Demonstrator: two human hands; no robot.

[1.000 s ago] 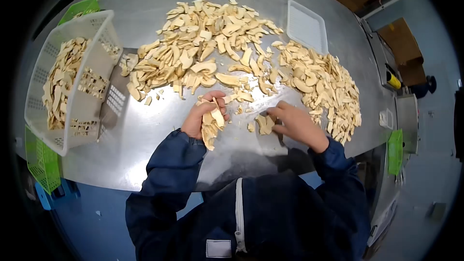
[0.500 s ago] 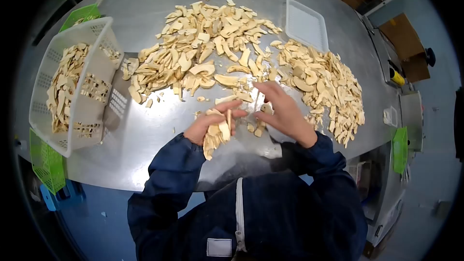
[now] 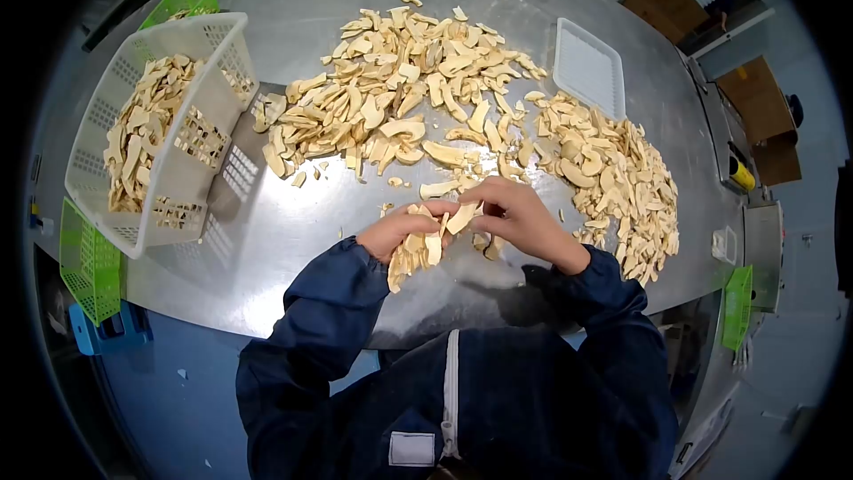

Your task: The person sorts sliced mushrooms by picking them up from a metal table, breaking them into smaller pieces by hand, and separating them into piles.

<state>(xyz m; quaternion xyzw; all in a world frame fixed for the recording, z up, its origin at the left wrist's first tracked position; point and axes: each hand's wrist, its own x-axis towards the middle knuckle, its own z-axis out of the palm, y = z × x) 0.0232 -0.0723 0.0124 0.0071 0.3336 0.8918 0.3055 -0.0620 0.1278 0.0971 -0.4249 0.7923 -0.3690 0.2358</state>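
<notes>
Near the front of the steel table [image 3: 293, 293], my left hand [image 3: 389, 233] is closed around a bunch of pale dried mushroom slices [image 3: 409, 258], which stick out below its fingers. My right hand [image 3: 522, 220] is right beside it, pinching one mushroom slice [image 3: 463, 217] between thumb and fingers at the edge of the bunch. Beyond both hands spreads a large heap of mushroom slices [image 3: 373, 107]. A second heap of slices [image 3: 613, 173] lies to the right. A few small pieces rest under my right hand, partly hidden.
On the left stands a white perforated basket [image 3: 147, 227] partly filled with slices. Green baskets [image 3: 89, 262] sit beside and behind it. A shallow white tray [image 3: 588, 67] lies at the back right. Cardboard boxes [image 3: 755, 102] and a green basket [image 3: 737, 307] are off to the right.
My right hand has moved left to meet my left hand and now pinches a slice against the bunch. Its fingers were wider apart before. The whole view has shifted slightly.
</notes>
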